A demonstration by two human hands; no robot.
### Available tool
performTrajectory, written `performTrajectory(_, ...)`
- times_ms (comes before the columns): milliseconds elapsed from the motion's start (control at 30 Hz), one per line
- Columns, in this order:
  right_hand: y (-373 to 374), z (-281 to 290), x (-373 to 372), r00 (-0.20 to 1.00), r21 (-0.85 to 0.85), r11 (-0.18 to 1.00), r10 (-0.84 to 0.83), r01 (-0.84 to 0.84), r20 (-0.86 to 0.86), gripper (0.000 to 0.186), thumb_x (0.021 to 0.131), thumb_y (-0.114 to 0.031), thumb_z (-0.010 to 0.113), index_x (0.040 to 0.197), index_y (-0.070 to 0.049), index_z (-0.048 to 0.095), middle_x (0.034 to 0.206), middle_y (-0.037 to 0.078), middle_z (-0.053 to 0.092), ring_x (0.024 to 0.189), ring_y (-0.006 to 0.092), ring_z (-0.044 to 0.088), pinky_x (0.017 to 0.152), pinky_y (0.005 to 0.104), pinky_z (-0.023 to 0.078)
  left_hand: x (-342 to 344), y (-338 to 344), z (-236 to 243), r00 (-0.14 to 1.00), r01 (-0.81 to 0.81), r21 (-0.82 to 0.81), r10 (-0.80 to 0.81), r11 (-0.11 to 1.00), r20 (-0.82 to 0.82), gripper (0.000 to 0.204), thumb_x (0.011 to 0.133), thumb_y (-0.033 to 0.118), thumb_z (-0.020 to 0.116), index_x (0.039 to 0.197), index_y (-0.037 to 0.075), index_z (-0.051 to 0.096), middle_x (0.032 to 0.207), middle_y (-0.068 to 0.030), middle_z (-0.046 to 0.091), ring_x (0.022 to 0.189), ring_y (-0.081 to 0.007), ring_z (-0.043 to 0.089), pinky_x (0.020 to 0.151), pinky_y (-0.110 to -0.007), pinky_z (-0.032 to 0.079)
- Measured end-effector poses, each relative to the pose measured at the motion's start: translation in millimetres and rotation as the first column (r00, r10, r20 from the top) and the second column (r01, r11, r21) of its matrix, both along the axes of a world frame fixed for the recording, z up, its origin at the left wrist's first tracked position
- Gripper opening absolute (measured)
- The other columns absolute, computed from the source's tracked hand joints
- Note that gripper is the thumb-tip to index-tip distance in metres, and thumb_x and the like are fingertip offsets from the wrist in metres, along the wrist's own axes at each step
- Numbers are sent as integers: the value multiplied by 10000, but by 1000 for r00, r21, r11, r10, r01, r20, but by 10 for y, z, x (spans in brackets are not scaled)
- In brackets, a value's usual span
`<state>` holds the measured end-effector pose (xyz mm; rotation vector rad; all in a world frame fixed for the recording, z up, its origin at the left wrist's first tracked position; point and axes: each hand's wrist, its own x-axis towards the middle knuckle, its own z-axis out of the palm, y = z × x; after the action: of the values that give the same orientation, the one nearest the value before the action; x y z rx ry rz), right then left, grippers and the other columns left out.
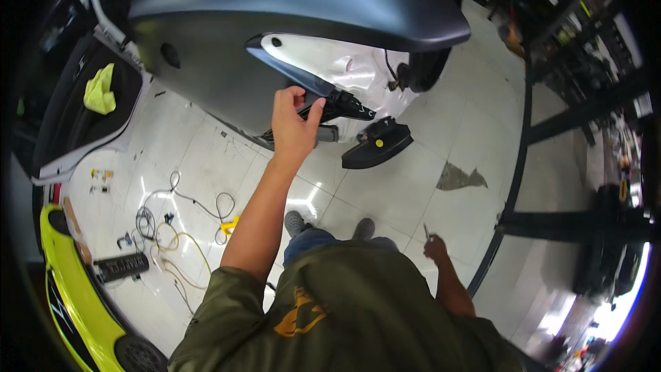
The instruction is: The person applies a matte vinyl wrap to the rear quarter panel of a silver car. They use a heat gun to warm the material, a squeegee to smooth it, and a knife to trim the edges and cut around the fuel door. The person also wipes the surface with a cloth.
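My left hand [292, 124] is raised to a dark satin car body panel [213, 62]. Its fingers are bent and the thumb stands apart from them, its tip against the narrow dark strip [299, 77] below the headlight opening; I see nothing held between them. Beside the thumb is a black plastic bracket [350, 105], at the end of that strip. Low on my right, away from the car, my right hand [436, 249] is closed around a slim, pale, pen-like tool [426, 231] pointing upward. Its exact kind is too small to tell.
A black trim piece [377, 146] juts out below the bracket. Cables and hoses [172, 231] lie across the tiled floor at left, near a black case [121, 266] and a yellow-green car [86, 303]. A yellow cloth [100, 89] rests on an open door. Dark metal racking [530, 124] stands right.
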<state>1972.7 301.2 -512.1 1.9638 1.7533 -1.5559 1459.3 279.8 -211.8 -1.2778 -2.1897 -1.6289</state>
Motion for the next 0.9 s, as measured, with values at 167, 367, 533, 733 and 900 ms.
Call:
performTrajectory(167,50,-254,684,994,-38,994,105,-105,-1,204,860,-85,574,1062,-57,574,671,107,610,519,221,626,452,352,523,78,-56,-361,977,-36,101,14,994,213,318,837,127,736,1048,-24,552,905,-106,569,792,-197,579,745,-319,505)
performTrajectory(367,449,725,-29,927,-35,937,350,-349,136,285,860,-37,519,1140,7,547,658,95,579,509,184,584,432,317,465,-120,-270,-1063,266,-366,273,-181,890,947,261,916,94,598,1150,3,525,989,-70,609,884,-178,606,793,-319,526)
performTrajectory(533,955,876,-67,983,-30,986,164,-162,83,379,862,-31,491,1232,49,484,663,116,576,493,187,568,420,333,458,-766,-526,-1885,-41,-666,213,-320,715,946,265,949,38,489,1211,11,510,1099,-121,596,973,-265,615,852,-385,537)
performTrajectory(733,1062,1082,47,953,5,979,198,-205,229,429,844,-41,497,1252,88,468,654,124,572,494,203,575,419,337,466,-1420,-769,-2600,-52,-692,164,-275,703,960,226,956,83,480,1168,42,546,1053,-80,586,907,-219,588,792,-335,512)
performTrajectory(900,762,1303,-264,795,-110,843,534,-527,287,376,849,-70,506,1202,57,497,656,131,582,522,226,605,443,358,483,-1897,-709,-2850,90,-599,128,-92,790,992,176,958,132,461,1057,87,599,863,-4,584,740,-124,541,665,-251,444)
